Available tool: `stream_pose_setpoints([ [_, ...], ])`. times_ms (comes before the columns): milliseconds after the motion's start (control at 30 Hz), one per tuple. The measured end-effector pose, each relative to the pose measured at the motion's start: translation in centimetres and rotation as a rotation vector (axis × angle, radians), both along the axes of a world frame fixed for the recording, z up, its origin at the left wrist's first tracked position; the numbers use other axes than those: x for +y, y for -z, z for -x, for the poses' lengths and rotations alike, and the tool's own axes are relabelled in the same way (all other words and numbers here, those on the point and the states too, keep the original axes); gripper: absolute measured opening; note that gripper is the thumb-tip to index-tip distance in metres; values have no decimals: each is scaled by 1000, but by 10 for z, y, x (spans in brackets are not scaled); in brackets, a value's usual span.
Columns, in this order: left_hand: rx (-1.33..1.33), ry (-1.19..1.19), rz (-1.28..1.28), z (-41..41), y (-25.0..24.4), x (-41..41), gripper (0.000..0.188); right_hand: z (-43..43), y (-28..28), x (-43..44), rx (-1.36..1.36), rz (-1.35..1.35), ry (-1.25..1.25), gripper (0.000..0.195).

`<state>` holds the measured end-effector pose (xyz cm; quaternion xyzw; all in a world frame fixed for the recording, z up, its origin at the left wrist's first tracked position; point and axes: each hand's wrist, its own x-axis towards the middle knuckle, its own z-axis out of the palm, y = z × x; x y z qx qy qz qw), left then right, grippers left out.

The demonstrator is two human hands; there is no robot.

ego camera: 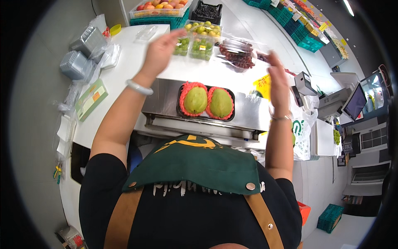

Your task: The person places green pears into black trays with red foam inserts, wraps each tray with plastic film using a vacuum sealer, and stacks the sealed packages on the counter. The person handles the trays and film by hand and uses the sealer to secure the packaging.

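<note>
A black tray (206, 117) lies before me on a stainless steel wrapping station (161, 99). It holds two green-yellow fruits, a left one (196, 100) and a right one (221, 103), perhaps mangoes or papayas, each in a pink foam net. Clear plastic film (245, 39) spans the space beyond the tray, between my raised hands. My left hand (161, 51), above a white bangle, has its fingertips at the film's left end. Blurred by motion, my right hand (278, 79) is at the film's right end. Finger detail is hard to make out.
Beyond the tray stand boxes of green grapes (201, 49), dark red grapes (236, 53) and a yellow sign (262, 86) bearing writing. Clear containers (88, 42) and a green tissue box (91, 99) lie left. A plastic bag (303, 137) and a screen (354, 101) are right.
</note>
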<state>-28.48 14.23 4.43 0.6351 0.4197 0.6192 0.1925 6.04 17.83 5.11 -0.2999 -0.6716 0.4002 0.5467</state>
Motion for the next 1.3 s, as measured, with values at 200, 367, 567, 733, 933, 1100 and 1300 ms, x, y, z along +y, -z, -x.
stream_pose_setpoints([
  [200,685,33,553,26,148,37,55,29,137,69,-684,261,71,51],
  [367,983,-163,383,11,151,-6,43,42,138,32,-1193,-60,116,39],
  [567,945,143,462,5,122,-33,47,24,121,10,-1150,-305,-216,48],
  [733,338,349,514,-4,84,-51,40,11,110,-16,-684,142,-272,34],
  [933,194,327,988,18,126,-47,22,-13,138,-8,-269,932,-258,27],
  [1100,-89,-67,1041,23,92,-63,22,-49,115,-20,-116,992,31,26],
  [1300,81,264,1046,37,126,-66,25,-23,108,-30,-375,1061,-177,23],
])
